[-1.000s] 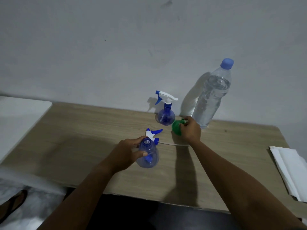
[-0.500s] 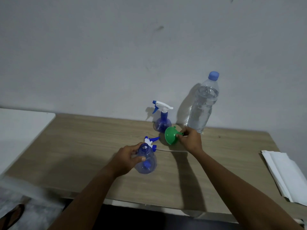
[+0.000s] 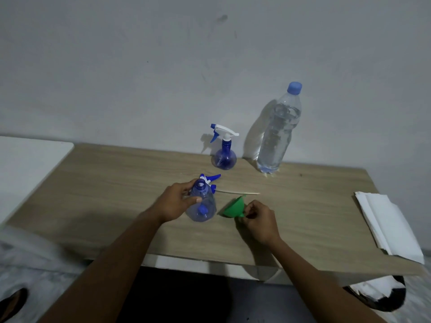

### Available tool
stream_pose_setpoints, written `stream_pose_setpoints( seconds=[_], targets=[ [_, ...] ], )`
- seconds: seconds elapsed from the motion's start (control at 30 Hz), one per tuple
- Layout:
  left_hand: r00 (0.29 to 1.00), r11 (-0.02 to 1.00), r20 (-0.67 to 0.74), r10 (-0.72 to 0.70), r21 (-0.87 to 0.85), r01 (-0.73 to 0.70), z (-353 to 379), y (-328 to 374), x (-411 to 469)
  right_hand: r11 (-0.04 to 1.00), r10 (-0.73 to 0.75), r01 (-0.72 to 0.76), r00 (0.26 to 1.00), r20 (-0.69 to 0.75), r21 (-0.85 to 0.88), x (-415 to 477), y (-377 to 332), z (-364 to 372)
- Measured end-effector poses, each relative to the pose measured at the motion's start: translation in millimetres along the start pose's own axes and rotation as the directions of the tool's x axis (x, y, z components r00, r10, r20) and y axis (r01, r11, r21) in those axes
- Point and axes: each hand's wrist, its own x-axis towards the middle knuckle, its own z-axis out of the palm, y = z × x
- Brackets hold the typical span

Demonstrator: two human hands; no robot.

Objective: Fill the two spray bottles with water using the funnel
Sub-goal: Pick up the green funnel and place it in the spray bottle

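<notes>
My left hand (image 3: 177, 201) grips an uncapped blue spray bottle (image 3: 202, 207) standing on the wooden table (image 3: 116, 183), its mouth open at the top. Its spray head (image 3: 210, 179) with a long tube (image 3: 238, 192) lies on the table just behind it. My right hand (image 3: 258, 220) holds a green funnel (image 3: 234, 209) by its spout, tilted, just right of that bottle and apart from it. A second blue spray bottle (image 3: 224, 151) with its white and blue trigger head on stands near the wall. A tall clear water bottle (image 3: 278, 131) with a blue cap stands to its right.
Folded white paper (image 3: 387, 222) lies at the table's right edge. A white surface (image 3: 25, 164) adjoins the table on the left. The grey wall (image 3: 210, 66) runs directly behind the bottles. A sandal (image 3: 11, 301) shows on the floor at lower left.
My right hand picked the green funnel up from beside the water bottle and brought it toward me, next to the open bottle. My left hand kept its grip on that bottle.
</notes>
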Motion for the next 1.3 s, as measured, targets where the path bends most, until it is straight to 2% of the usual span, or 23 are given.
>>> stream_pose_setpoints(
  seconds=[0.1,0.17,0.23,0.27,0.33,0.37,0.43,0.53,0.6,0.83,0.93,1.3],
  targets=[
    [1.000,1.000,-0.006,-0.004,0.011,0.004,0.1,2.6,0.1,0.997,0.047,-0.047,0.999,0.003,0.068,0.1,-4.5,0.8],
    [1.000,1.000,-0.005,-0.005,0.014,0.005,-1.0,3.9,0.2,0.953,0.099,-0.107,0.994,0.040,0.285,3.6,-22.1,-1.0],
    [1.000,1.000,-0.007,-0.014,0.006,0.014,-4.4,5.0,-3.0,0.791,0.107,-0.170,0.984,0.140,0.588,5.0,-51.8,-3.4],
    [1.000,1.000,-0.008,-0.019,0.001,0.019,-7.2,6.8,-5.0,0.705,0.076,-0.181,0.981,0.181,0.686,6.0,-69.9,-5.0],
    [1.000,1.000,-0.002,-0.024,-0.013,0.024,-6.7,9.3,-3.7,0.590,-0.023,-0.165,0.975,0.221,0.790,7.8,-100.0,-12.7],
    [1.000,1.000,0.000,-0.026,-0.017,0.025,-7.1,10.2,-4.8,0.566,-0.068,-0.148,0.972,0.224,0.811,7.4,-114.2,-15.3],
    [0.999,0.999,0.019,-0.030,-0.024,0.031,-3.1,9.9,-2.9,0.579,-0.123,-0.099,0.971,0.206,0.809,8.8,-131.5,-19.8],
    [0.999,0.998,0.032,-0.040,-0.039,0.041,1.3,8.7,-1.1,0.711,-0.192,0.042,0.972,0.137,0.702,14.1,-144.3,-14.3],
    [0.999,0.997,0.013,-0.043,-0.061,0.044,1.5,10.0,-1.7,0.761,-0.231,0.106,0.966,0.114,0.640,17.6,-148.4,-2.9],
    [0.999,0.995,-0.009,-0.033,-0.095,0.032,2.7,7.7,-2.4,0.846,-0.364,0.300,0.929,0.065,0.441,22.2,-145.5,16.9],
    [0.999,0.998,-0.035,0.003,-0.065,-0.006,3.2,8.7,-1.7,0.857,-0.391,0.321,0.915,0.104,0.403,22.5,-141.0,18.5],
    [0.999,0.999,-0.032,-0.002,-0.042,0.001,3.9,12.7,-4.5,0.848,-0.334,0.210,0.925,0.182,0.487,19.1,-131.1,18.0]
  ],
)
